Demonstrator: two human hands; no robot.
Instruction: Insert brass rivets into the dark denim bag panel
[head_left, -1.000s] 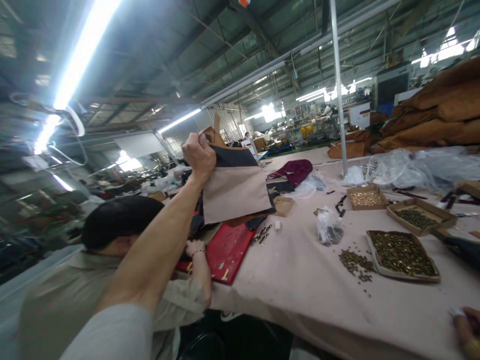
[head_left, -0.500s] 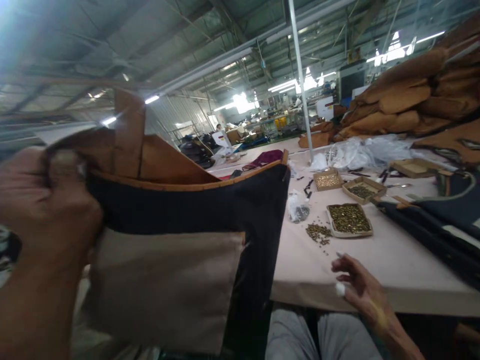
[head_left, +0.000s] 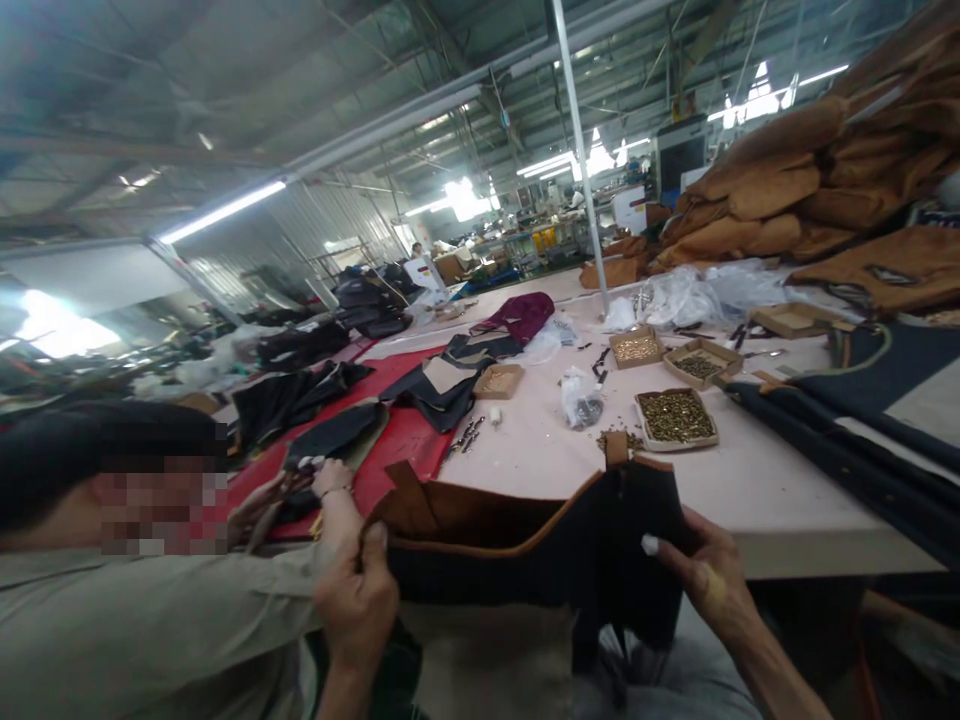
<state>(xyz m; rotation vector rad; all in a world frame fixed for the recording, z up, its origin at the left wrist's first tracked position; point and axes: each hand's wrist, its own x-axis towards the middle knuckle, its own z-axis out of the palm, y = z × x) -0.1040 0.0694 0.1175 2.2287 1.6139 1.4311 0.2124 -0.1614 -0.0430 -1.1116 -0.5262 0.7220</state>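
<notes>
The left hand (head_left: 358, 592) was grasping one side of the brown-lined black fabric piece (head_left: 514, 580); the right hand (head_left: 706, 570) grasped the other.

This is a factory workshop, shown by a roof beam (head_left: 442, 47) at twelve o'clock, a tube light (head_left: 223, 212) at ten, heaped brown pieces (head_left: 795, 190) at two and boxed metal bits (head_left: 676, 418) near three.

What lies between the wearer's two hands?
A dark, brown-lined piece, gripped by the left hand and the right hand, spans that stretch in the head view.
</notes>
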